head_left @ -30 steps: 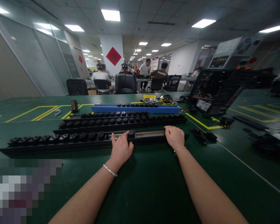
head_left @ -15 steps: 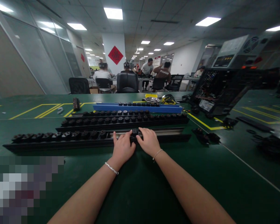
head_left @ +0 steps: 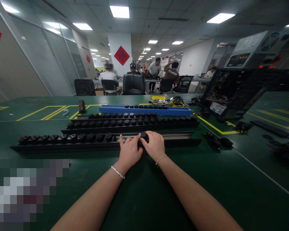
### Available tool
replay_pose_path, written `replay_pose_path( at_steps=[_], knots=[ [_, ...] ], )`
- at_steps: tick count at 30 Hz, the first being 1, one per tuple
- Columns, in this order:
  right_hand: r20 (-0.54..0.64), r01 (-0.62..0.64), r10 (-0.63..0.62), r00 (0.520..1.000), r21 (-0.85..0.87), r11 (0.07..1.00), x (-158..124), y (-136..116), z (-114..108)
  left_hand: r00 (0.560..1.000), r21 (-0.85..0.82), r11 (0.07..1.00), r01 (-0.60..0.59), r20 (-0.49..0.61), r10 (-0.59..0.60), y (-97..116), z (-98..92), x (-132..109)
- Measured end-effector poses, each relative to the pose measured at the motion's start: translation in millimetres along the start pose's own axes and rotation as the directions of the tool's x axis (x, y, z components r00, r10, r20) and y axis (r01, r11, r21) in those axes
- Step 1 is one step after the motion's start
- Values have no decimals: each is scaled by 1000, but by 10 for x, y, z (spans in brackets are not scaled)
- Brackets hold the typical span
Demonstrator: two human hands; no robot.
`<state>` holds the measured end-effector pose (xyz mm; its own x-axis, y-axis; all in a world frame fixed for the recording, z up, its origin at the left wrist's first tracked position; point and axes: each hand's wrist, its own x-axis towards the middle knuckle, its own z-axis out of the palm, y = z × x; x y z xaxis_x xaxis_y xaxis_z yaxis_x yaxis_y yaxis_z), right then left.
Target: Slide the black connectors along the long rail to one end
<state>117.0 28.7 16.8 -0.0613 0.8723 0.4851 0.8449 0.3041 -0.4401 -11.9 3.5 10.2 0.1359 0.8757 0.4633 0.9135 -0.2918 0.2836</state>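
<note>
A small black round module [head_left: 144, 136] sits between my hands at the channel of a long black rail [head_left: 69, 148]. My right hand [head_left: 155, 146] is closed on it, thumb at the front and fingers curled behind. My left hand [head_left: 130, 150] grips the rail just left of it, index fingertip against the module and thumb low at the rail's front. To the left, a row of similar black modules [head_left: 81, 138] fills the channel. Bare metallic strips [head_left: 174, 136] show to the right of my hands. Fingers hide part of the held module.
Behind lie more black rails [head_left: 132, 127] with modules and a blue rail [head_left: 144, 111]. At right are loose black parts [head_left: 216, 141] and an open computer case [head_left: 231, 93]. A metal dish [head_left: 159, 102] stands at the back. People sit and stand beyond the green table [head_left: 135, 192].
The camera view has shifted slightly, so the scene sits further right. The module looks more tilted between my fingers, and my right hand has closed in around it.
</note>
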Motion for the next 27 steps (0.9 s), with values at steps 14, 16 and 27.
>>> replay_pose_path(
  at_steps=[14,16,27],
  knots=[
    [-48,-10,10,999,-14,1000,5,10,12,999,30,999,-37,1,37,0,3,-11],
    [-53,-8,7,999,-13,1000,3,14,16,999,28,998,-50,-13,50,-2,15,-15],
    [-85,-24,21,996,-40,999,-6,39,17,995,73,993,-91,-25,93,-21,60,-22]
  ],
)
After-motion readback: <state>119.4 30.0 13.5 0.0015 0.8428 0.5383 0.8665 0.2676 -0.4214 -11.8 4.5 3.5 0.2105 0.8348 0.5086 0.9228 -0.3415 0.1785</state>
